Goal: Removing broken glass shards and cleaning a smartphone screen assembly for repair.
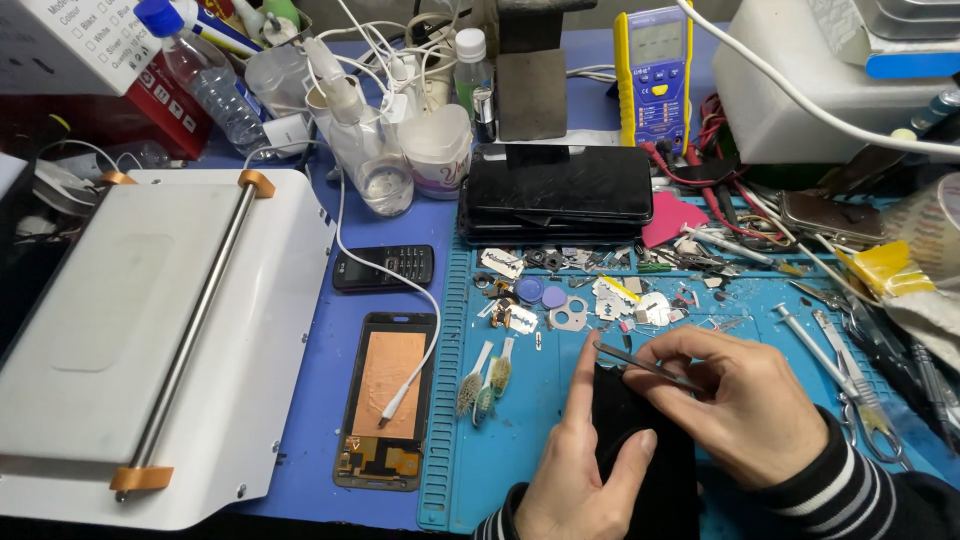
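Note:
My left hand point(580, 455) grips a dark phone point(640, 440) that stands on the blue work mat point(540, 420), thumb across its face. My right hand point(735, 400) pinches thin metal tweezers point(645, 366), their tip pointing left at the phone's upper edge beside my left forefinger. The lower part of the phone is hidden behind both hands.
A white machine with a steel bar point(150, 340) fills the left. A phone frame with a copper back point(388, 400) lies under a white cable point(415, 370), a small keypad phone point(385, 268) behind it. Stacked dark phones point(555, 190), a yellow multimeter point(655, 70), bottles, toothbrushes point(487, 380) and loose parts crowd the mat.

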